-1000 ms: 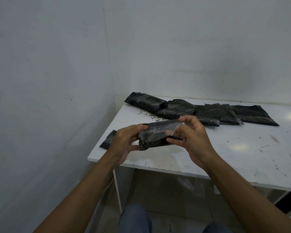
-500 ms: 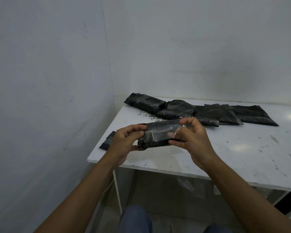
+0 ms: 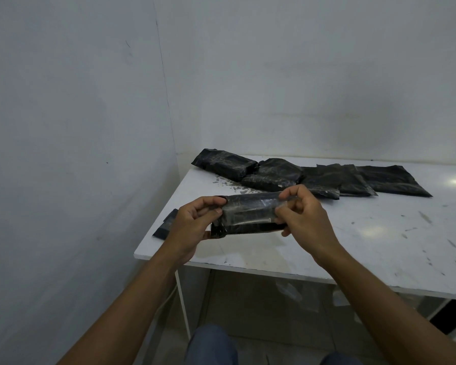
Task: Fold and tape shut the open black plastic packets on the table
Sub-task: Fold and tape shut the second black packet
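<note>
Black plastic packet, folded into a short block, held lengthwise in the air between both hands, just above the near left part of the tabletop. A strip of clear tape lies along its upper face from end to end.

The left hand grips the packet's left end, thumb on top at the tape's left end and fingers curled beneath. The right hand has its grip closed on the tape at the right end, thumb and forefinger pinching it against the black plastic packet, with the other fingers curled below.

Compared with one second ago, the packet hangs in nearly the same place. The tape's right end, then lifted clear of the plastic and stretched towards the right fingers, is now drawn down flat over the packet's right end. The right fingers are curled tighter.

Beyond the hands, a row of further black packets lies along the far edge of the tabletop, overlapping one another, unmoved. Dark flecks are scattered in front of the leftmost ones.

A flat black piece sits at the left edge, partly hidden behind the left hand. Grey walls meet in a corner behind the tabletop. A knee in blue cloth shows at the bottom.
</note>
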